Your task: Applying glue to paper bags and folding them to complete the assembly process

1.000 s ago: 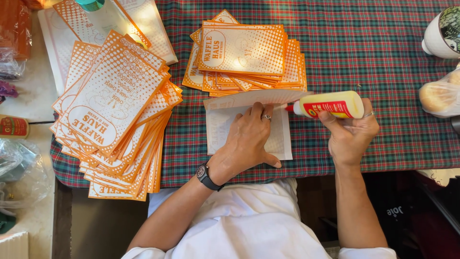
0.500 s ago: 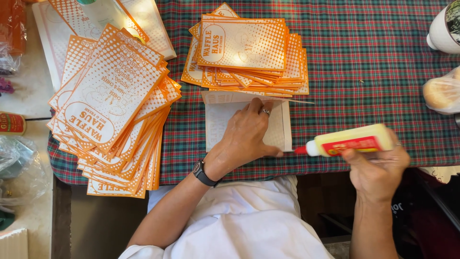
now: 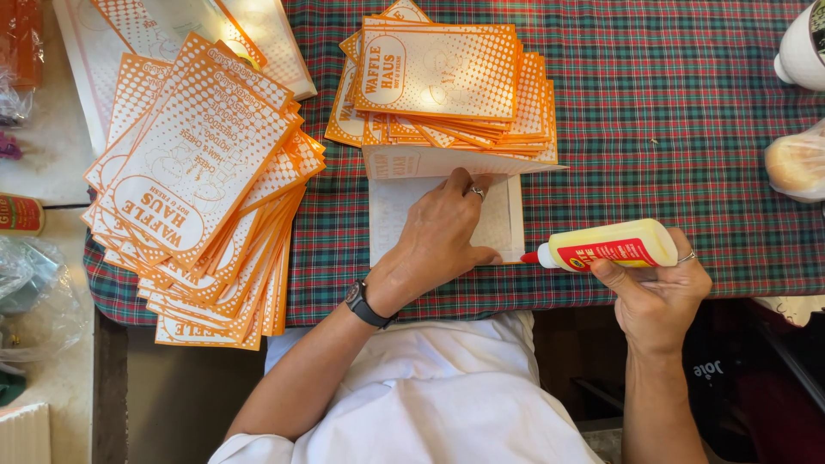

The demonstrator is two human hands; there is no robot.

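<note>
Lying white side up near the table edge, the unfolded paper bag (image 3: 404, 210) is being pressed flat by the left hand (image 3: 443, 236), fingers spread. Just right, the right hand (image 3: 657, 288) is gripping a yellow glue bottle (image 3: 612, 246). Orange printed bag stacks (image 3: 447, 82) are sitting beyond on the plaid tablecloth (image 3: 653, 129).

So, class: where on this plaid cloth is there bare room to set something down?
Bare tablecloth lies between the middle bag stack and the white cup, above the glue bottle. The left is crowded: a fanned bag pile covers it.
</note>
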